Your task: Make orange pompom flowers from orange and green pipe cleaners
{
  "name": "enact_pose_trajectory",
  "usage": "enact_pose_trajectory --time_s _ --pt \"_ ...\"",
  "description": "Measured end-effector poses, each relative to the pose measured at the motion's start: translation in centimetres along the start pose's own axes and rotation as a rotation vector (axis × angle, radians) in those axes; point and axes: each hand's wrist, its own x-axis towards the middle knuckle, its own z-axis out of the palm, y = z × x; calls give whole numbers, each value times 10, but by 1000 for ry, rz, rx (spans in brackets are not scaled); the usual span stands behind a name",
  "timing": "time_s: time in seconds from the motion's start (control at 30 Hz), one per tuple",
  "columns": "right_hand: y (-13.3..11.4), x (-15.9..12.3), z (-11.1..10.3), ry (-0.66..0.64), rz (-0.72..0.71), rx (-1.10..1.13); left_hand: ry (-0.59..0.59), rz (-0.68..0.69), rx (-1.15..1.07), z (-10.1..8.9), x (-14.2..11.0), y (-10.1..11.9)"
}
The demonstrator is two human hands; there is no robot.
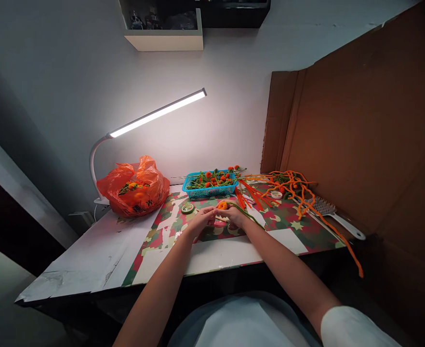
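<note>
A red bag (154,190) sits at the tabletop's (86,262) back left; a blue basket (212,193) stands by its back edge. Nearer the front edge, the left hand (207,216) and right hand (236,217) pinch an orange flower (222,205) between their fingertips. A brush (337,218) lies along the right edge.

Dark printed characters (137,210) mark the front of the red plastic bag (158,187) at the left of your bench (86,258), too creased and small for you to read; nothing else in your view carries legible lettering.
</note>
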Motion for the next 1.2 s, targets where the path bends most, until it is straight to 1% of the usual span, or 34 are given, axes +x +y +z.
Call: enact_pose_trajectory --time_s 0.13,0.3,0.37,0.43,0.5,0.63,0.67,0.73,0.87,0.93,1.1,1.2 --pt "4 3 -1 -18 -26 5 -12 9 8 0 0 1" --pt "3 3 -3 -9 -7 24 -36 13 25 1 -1 1" --pt "1 2 -3 -8 4 31 -14 27 65 1 -1 0" --pt "-2 2 -4 -7 12 60 34 53 96 0 1 -1" --pt "-5 2 -5 54 9 107 88 83 111 -1 3 -4" --pt "-8 5 -7 262 0 177 180 129 249 -4 7 -9" --pt "-7 6 -7 279 7 192 203 142 297 -4 8 -9" --pt "-5 6 -7 272 38 229 249 172 363 -5 8 -10" --pt "0 7 -6 259 110 326 301 220 382 -7 8 -8" --pt "3 8 -6 283 126 357 305 232 379 -7 8 -8" --pt "6 12 -8 401 117 403 274 248 398 -3 8 -8" --pt "5 13 -11 415 113 413 266 267 435 0 7 -7"
